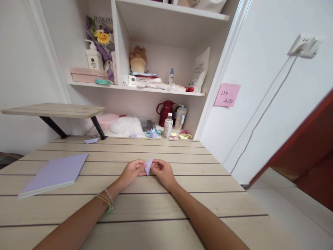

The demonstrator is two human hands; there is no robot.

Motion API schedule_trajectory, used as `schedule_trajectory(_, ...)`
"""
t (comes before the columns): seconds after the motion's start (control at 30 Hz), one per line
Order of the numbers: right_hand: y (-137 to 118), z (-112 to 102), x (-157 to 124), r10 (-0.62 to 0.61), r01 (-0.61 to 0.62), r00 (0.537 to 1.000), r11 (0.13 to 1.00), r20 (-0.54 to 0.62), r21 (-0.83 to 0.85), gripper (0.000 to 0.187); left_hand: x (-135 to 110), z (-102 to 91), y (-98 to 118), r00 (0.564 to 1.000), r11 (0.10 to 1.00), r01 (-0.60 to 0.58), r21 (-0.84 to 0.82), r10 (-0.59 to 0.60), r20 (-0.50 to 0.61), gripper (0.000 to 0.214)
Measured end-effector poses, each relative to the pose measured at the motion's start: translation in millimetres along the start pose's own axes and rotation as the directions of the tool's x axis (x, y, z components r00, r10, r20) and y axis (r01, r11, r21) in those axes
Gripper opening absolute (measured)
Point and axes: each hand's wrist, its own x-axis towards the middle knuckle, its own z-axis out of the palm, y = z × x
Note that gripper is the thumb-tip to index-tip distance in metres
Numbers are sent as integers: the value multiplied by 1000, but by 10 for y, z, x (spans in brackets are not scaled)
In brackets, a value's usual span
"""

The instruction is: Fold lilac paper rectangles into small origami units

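A small folded lilac paper piece [148,165] sits between both hands at the middle of the wooden table [125,205]. My left hand [132,172] pinches its left side, fingers closed on it. My right hand [162,171] pinches its right side the same way. Both hands rest low on the tabletop. A stack of lilac paper sheets [56,173] lies flat to the left, well apart from the hands. Another small folded lilac piece [91,140] lies at the table's far edge.
A raised wooden shelf on black brackets [53,110] stands at the back left. Behind the table are a red jug [166,111], a bottle [168,126], a cup [180,117], folded paper pieces [153,133] and a plastic bag [127,125]. A white wall with a pink note [227,94] is right.
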Motion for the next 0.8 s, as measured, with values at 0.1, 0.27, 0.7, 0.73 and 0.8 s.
schedule_trajectory(0.1, -35, 4, -18, -97, 90, 994, 986, -44, -140, 21, -2, 1, -5, 999, 1000, -6, -2, 6, 34, 32)
schedule_trajectory(0.27, -106, 37, -71, -207, 192, 977, 959, -52, -208, 15, 19, -15, -19, 1000, 999, -16, -44, 15, -4, 29)
schedule_trajectory(0.7, -60, 106, -71, -184, 136, 970, 951, -156, -277, 18, -128, 181, -13, 938, 906, -266, 329, 323, -129, 20)
schedule_trajectory(0.73, -50, 98, -66, -174, 128, 972, 957, -161, -260, 19, -141, 203, -9, 937, 897, -278, 344, 332, -109, 21)
schedule_trajectory(0.8, -37, 88, -60, -154, 114, 973, 968, -170, -223, 20, -155, 234, -6, 933, 885, -287, 367, 345, -100, 23)
